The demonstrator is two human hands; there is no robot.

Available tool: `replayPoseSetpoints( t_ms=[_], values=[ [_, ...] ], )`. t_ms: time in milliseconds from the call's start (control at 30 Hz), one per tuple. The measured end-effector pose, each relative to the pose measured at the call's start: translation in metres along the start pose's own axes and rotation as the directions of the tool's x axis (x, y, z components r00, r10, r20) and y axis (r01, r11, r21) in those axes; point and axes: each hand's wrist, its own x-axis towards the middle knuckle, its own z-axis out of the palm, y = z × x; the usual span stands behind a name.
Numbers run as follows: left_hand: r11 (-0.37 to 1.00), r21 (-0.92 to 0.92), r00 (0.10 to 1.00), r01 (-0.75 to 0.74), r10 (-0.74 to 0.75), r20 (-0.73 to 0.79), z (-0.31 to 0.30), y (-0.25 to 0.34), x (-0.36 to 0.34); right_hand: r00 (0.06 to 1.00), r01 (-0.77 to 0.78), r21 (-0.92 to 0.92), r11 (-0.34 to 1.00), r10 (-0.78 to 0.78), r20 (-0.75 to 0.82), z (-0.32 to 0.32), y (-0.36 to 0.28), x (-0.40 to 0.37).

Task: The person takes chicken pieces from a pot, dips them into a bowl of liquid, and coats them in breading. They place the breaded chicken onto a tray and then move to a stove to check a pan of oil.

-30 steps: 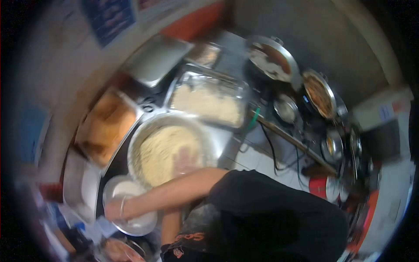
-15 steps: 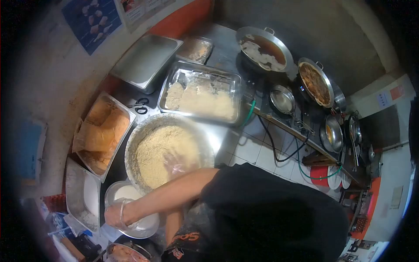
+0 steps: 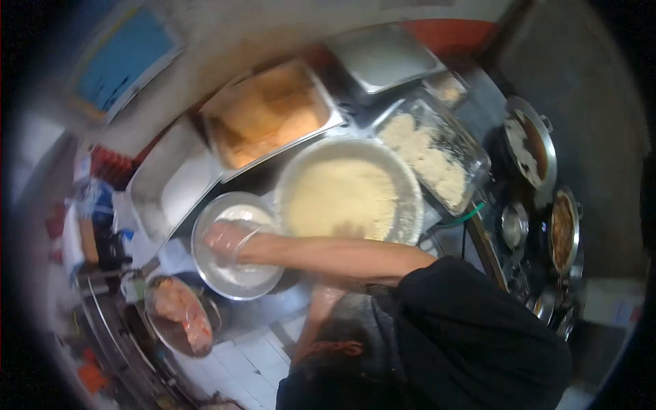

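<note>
My right forearm crosses over my left one. My right hand point(image 3: 229, 240), in a clear plastic glove, is down in a metal bowl point(image 3: 205, 270) of white liquid or batter point(image 3: 244, 213); its fingertips are hidden. Beyond my right forearm, my left hand point(image 3: 349, 229) is low in the large round basin point(image 3: 408, 198) of pale yellow flour or crumbs point(image 3: 342, 191). Only part of it shows, and it is blurred by motion. Whether either hand holds anything cannot be made out.
Around the basin stand a tray of orange food point(image 3: 266, 116), a tray with white powder point(image 3: 188, 181) and a tray of floured pieces point(image 3: 427, 154). A bowl of raw meat point(image 3: 181, 311) is at the lower left. Pans point(image 3: 533, 147) stand at the right.
The view has turned and shifted left, so the basin and trays appear further right and the raw meat shows more fully. My hands remain in the same two vessels.
</note>
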Motion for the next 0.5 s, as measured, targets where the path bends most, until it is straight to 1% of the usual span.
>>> replayPoseSetpoints(
  t_ms=[167,267,333,367,433,500],
  values=[
    [0.999,-0.033,1.000,0.004,-0.004,0.008,0.001,0.006,-0.004,0.991,-0.109,0.043,0.993,0.105,0.088,-0.013,0.004,-0.005],
    [0.999,-0.048,1.000,0.007,-0.007,0.009,0.000,0.008,-0.003,0.971,-0.213,0.129,0.969,0.196,0.135,-0.040,0.001,0.003],
    [0.998,-0.054,1.000,0.013,-0.012,0.013,-0.001,0.009,-0.001,0.943,-0.295,0.202,0.934,0.250,0.220,-0.084,-0.004,0.000],
    [0.998,-0.066,1.000,0.019,-0.018,0.011,0.002,0.012,0.001,0.905,-0.385,0.261,0.885,0.306,0.297,-0.110,-0.010,-0.002],
    [0.997,-0.069,1.000,0.018,-0.017,0.007,-0.002,0.015,0.003,0.883,-0.439,0.156,0.885,0.393,0.257,-0.151,-0.014,-0.010],
    [0.997,-0.065,0.999,-0.032,0.032,-0.004,-0.014,0.017,-0.001,0.857,-0.513,0.169,0.841,0.492,0.152,-0.178,-0.013,-0.029]
  ],
)
